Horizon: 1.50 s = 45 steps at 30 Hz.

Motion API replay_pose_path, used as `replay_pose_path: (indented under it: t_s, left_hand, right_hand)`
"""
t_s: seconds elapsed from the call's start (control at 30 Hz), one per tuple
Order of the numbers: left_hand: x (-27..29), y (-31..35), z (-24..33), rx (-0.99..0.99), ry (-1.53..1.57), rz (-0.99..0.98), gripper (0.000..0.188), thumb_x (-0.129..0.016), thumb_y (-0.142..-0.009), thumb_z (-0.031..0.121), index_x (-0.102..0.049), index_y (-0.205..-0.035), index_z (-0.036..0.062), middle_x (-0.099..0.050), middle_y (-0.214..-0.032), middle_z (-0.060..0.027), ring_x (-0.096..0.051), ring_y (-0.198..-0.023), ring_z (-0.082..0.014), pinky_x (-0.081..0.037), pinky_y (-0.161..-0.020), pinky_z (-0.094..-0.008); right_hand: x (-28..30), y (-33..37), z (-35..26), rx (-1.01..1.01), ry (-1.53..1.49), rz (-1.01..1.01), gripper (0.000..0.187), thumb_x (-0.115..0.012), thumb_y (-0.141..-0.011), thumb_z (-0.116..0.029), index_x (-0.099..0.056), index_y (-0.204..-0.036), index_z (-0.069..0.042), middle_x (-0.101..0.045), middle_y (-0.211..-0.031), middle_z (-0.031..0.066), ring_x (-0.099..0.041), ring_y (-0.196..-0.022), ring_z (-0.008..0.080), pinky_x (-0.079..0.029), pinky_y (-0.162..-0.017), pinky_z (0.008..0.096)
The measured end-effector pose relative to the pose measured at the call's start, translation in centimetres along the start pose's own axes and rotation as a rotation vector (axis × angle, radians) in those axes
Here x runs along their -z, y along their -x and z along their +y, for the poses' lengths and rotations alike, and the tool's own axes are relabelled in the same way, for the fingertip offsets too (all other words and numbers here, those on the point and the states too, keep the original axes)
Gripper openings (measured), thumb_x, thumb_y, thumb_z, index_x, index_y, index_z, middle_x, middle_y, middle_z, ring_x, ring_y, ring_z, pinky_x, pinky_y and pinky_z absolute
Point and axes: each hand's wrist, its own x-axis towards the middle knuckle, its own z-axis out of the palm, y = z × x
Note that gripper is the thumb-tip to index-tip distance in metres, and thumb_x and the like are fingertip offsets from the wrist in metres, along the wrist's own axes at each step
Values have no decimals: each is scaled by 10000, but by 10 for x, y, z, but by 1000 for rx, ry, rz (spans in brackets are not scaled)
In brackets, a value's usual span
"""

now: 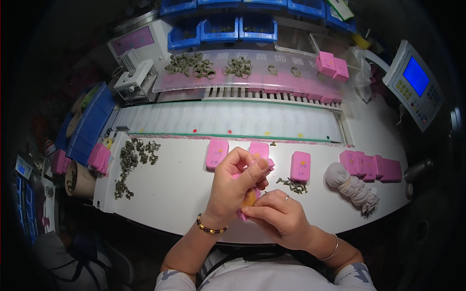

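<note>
In front of my body, my left hand (224, 186) is closed around a pink rubber-like mould (242, 215), thumb and fingers bent over its top. Close below it, my right hand (284, 220) pinches the mould's lower end with thumb and forefinger. An orange-yellow patch (249, 198) shows between the hands; what it is I cannot make out. My fingers hide most of the mould. Just beyond lie pink blocks, one (217, 154) left of my fingers and another (257, 149) partly hidden behind them. A third pink block (301, 166) stands to the right, by small greenish pieces (292, 185).
Greenish pieces (128, 162) are heaped at the table's left. Greenish ring-shaped pieces (190, 65) lie on a clear raised sheet. At right are a wrapped grey cloth bundle (350, 188), a row of pink blocks (383, 169) and a control panel (413, 85). Blue bins (219, 29) line the back.
</note>
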Motion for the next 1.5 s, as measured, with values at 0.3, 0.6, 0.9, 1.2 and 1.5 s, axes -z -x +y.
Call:
replay_pose_path:
  t_s: [0.3, 0.6, 0.9, 1.2, 1.5]
  left_hand:
    - [6, -4, -8, -306, -84, 113, 227, -661, -962, 185, -509, -852, 58, -615, -817, -58, -601, -665, -89, -496, -581, -242]
    - [-9, 1, 0, -156, 11, 10, 240, -592, -993, 170, -498, -803, 59, -531, -677, -21, -510, -557, -65, -444, -491, -230]
    - [-9, 1, -9, -134, -30, 15, 246, -539, -1003, 166, -431, -797, 86, -500, -702, -6, -462, -536, -55, -411, -477, -228]
    - [-8, 2, -13, -117, -21, 21, 221, -538, -1012, 160, -419, -844, 79, -506, -664, -12, -506, -540, -63, -409, -463, -228]
    - [-7, 1, -12, -171, -123, 119, 132, -462, -1029, 188, -393, -993, 80, -485, -870, -22, -498, -625, -63, -457, -515, -236]
  right_hand:
    - [12, -13, 8, -92, -157, 104, 289, -685, -785, 91, -692, -1044, -37, -643, -1000, 94, -647, -843, 189, -531, -630, 267]
    - [31, -39, 8, -22, 160, 204, 247, -725, -811, 26, -643, -1043, 6, -593, -955, 104, -631, -757, 220, -515, -595, 305]
    - [35, -35, 13, 97, 320, 153, 228, -737, -783, -2, -651, -995, -12, -596, -926, 86, -620, -744, 238, -501, -594, 335]
    - [42, -39, 17, -37, 98, 64, 219, -742, -756, 15, -605, -920, -33, -590, -911, 82, -615, -769, 257, -499, -637, 348]
    - [47, -34, 18, -102, -67, -28, 210, -710, -792, 47, -587, -946, -26, -640, -933, 85, -645, -802, 206, -511, -660, 301]
